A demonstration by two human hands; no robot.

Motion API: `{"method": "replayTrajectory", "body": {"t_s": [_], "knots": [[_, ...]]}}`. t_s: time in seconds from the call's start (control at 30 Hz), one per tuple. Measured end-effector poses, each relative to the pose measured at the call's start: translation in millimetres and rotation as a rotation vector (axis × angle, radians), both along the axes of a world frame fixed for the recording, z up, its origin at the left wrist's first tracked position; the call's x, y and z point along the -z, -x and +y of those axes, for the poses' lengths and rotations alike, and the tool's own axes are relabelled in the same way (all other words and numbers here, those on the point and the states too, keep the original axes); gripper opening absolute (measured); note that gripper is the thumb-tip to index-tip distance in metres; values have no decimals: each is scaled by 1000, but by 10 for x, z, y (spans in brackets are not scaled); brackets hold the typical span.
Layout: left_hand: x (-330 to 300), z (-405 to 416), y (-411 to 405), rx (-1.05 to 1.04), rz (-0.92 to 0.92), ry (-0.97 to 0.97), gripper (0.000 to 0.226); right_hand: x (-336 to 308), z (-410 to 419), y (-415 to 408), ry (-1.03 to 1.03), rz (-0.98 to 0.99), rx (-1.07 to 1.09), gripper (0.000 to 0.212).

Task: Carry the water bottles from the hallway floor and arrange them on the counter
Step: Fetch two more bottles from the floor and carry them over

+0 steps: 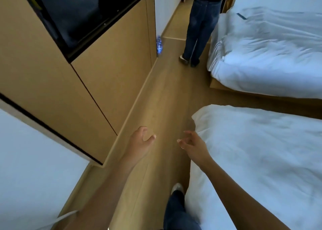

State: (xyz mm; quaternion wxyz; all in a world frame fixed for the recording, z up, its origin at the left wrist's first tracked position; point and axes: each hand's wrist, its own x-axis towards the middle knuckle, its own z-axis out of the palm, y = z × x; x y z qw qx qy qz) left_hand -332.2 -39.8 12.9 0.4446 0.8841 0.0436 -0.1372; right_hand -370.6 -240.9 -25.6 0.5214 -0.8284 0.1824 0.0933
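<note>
Both bare forearms are reaching forward over the brown wood-plank floor. Fingers of the left hand are hanging loosely curled and apart, holding nothing; the right hand is spreading its fingers, also holding nothing, just beside the near white duvet-covered bed. Well ahead of both hands, the blue-labelled clear plastic water bottles are standing on the floor against the tan wooden cabinet, too small and blurred for counting. A person in dark jeans is standing near them, cut off above the waist.
</note>
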Motion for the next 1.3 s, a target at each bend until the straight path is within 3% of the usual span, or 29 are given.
{"method": "replayTrajectory", "body": {"t_s": [0.37, 0.57, 0.97, 1.3], "knots": [[-157, -1234, -2053, -114, -10, 77, 42, -241, -1330, -2048, -38, -23, 36, 49], [2, -1669, -3093, -44, 1, 87, 44, -202, -1754, -2960, -55, -4, 35, 50], [218, -2709, -6094, 4, -15, 113, 40, -131, -2810, -5835, 17, -8, 80, 51], [246, -3300, -7986, -9, 20, 79, 42, 11, -3426, -7795, -51, 8, 107, 51]]}}
